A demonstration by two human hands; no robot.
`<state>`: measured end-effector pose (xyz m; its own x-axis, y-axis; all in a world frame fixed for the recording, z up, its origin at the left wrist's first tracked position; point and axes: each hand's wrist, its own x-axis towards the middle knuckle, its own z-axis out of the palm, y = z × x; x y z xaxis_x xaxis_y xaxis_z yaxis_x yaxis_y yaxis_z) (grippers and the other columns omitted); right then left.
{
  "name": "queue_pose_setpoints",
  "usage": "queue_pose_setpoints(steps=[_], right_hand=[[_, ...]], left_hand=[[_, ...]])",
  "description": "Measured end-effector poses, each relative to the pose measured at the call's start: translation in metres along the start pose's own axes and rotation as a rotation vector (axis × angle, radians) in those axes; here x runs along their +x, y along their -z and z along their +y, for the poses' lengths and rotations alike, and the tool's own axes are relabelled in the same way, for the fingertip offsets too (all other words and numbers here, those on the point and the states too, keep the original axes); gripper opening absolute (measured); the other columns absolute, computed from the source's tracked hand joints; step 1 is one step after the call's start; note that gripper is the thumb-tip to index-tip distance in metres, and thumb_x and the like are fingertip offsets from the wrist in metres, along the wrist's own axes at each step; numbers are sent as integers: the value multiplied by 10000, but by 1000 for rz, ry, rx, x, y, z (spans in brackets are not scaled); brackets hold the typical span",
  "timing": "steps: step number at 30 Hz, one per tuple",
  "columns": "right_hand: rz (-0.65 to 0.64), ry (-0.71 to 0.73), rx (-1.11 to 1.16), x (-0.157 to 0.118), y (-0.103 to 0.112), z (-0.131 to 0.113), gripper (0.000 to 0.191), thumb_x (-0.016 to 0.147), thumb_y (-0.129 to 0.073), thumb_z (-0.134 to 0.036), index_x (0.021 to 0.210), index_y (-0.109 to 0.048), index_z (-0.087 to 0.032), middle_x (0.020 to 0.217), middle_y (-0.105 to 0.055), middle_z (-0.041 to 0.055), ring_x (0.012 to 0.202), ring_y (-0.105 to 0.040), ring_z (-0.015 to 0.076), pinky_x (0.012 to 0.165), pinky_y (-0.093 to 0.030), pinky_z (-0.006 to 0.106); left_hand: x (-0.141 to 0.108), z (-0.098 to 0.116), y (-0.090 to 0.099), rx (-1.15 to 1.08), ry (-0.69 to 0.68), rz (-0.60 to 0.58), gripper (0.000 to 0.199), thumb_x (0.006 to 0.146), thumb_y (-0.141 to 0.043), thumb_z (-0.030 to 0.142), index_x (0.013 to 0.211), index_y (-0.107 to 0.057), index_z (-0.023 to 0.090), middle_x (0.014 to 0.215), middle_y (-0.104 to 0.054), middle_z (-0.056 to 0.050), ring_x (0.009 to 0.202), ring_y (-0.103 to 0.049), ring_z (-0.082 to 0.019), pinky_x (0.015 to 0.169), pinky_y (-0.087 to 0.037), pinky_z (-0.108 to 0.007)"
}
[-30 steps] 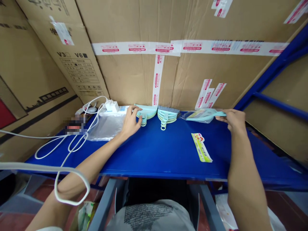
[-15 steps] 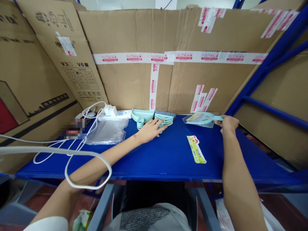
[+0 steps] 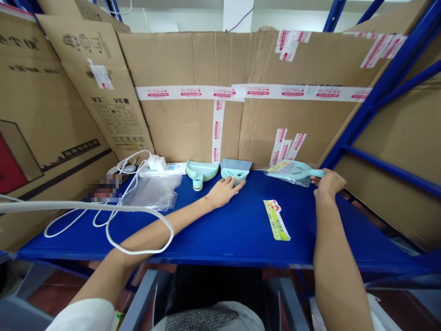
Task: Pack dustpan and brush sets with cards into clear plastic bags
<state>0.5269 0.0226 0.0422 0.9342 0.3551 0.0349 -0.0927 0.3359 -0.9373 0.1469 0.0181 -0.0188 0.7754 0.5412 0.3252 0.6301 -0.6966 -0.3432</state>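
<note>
My left hand (image 3: pixel 223 192) rests on the handle end of the stacked small brushes (image 3: pixel 236 166), its fingers bent over it; whether it grips them is unclear. Just left of the brushes stands a stack of light green dustpans (image 3: pixel 201 171). At the right, my right hand (image 3: pixel 329 181) is closed on the handle of a pale blue dustpan set (image 3: pixel 292 171), which lies partly in a clear bag. Between my arms a yellow-green printed card (image 3: pixel 276 219) lies flat on the blue table (image 3: pixel 220 239).
Clear plastic bags (image 3: pixel 151 191) lie at the left beside a white power strip (image 3: pixel 175 169). A white cable (image 3: pixel 138 208) loops over my left forearm. Cardboard (image 3: pixel 186 124) walls the back, and a blue metal frame (image 3: pixel 372 110) rises at the right.
My left hand has moved slightly right, off the dustpan side and onto the brush handles, so both stacks show more. My right hand still holds the dustpan set. The view has shifted a little.
</note>
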Motion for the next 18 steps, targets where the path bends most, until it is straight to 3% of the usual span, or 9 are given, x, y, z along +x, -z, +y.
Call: queue_pose_setpoints(steps=[4, 9, 18], right_hand=[[-80, -77, 75, -10, -1, -11, 264, 879, -546, -68, 649, -592, -190, 547, -579, -1, 427, -504, 121, 378, -362, 230], [-185, -142, 125, -18, -6, -9, 289, 911, -553, -94, 638, -579, -185, 554, -551, -9, 407, -434, 101, 353, -367, 206], [-275, -148, 180, -14, -6, 2, 158, 874, -614, -160, 726, -567, -187, 552, -557, -37, 382, -449, 99, 315, -367, 175]], left_hand=[[-2, -6, 1, -106, 32, -56, 472, 1097, -495, 309, 1529, -550, 128, 1360, -580, -206, 1272, -592, -348, 935, -584, -433], [-1, -6, 4, -368, 18, -8, 439, 1104, -521, 409, 1448, -626, 157, 1410, -545, -181, 1059, -724, -254, 928, -619, -395], [17, 5, 16, -340, 176, -91, 385, 1070, -591, 423, 1281, -702, 121, 1446, -520, -194, 994, -756, -263, 916, -627, -398]])
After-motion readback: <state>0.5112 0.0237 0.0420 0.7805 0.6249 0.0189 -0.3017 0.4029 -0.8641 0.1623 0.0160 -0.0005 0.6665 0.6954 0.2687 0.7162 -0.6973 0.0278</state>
